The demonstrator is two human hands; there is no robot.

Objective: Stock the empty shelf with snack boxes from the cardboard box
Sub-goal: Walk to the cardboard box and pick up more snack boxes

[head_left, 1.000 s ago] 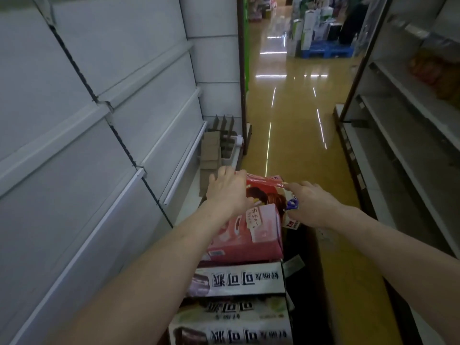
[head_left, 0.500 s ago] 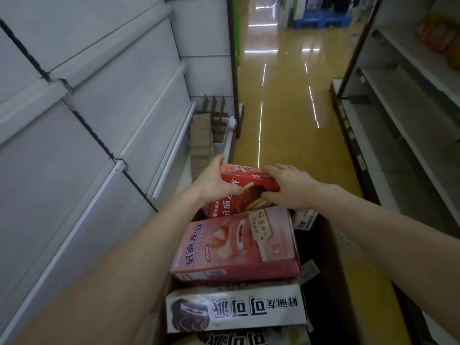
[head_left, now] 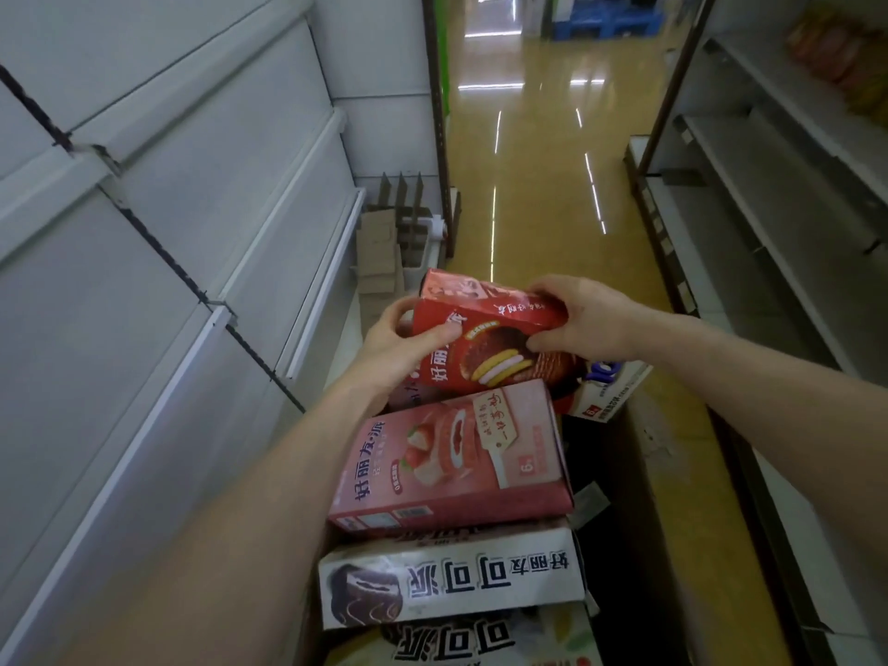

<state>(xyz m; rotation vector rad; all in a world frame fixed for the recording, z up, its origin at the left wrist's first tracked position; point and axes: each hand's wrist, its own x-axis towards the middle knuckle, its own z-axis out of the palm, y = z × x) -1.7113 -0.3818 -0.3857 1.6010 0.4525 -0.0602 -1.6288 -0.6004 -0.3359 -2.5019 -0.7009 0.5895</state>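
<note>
A red snack box with a cookie picture is held tilted above the cardboard box, gripped from both sides. My left hand clasps its left end and my right hand holds its right top edge. Below it, inside the cardboard box, lie a pink snack box, a white snack box with a chocolate pie picture, and another white box at the bottom edge. A white-and-blue box peeks out at the right. The bare grey shelf runs along the left.
Folded cardboard pieces stand on the bottom shelf ahead on the left. A shiny yellow aisle floor stretches forward. Another shelf unit lines the right side, with some orange packets on its upper level. A blue pallet is far ahead.
Both hands have lifted the red snack box up out of the cardboard box and tilted it so its front shows. The camera has tipped further down.
</note>
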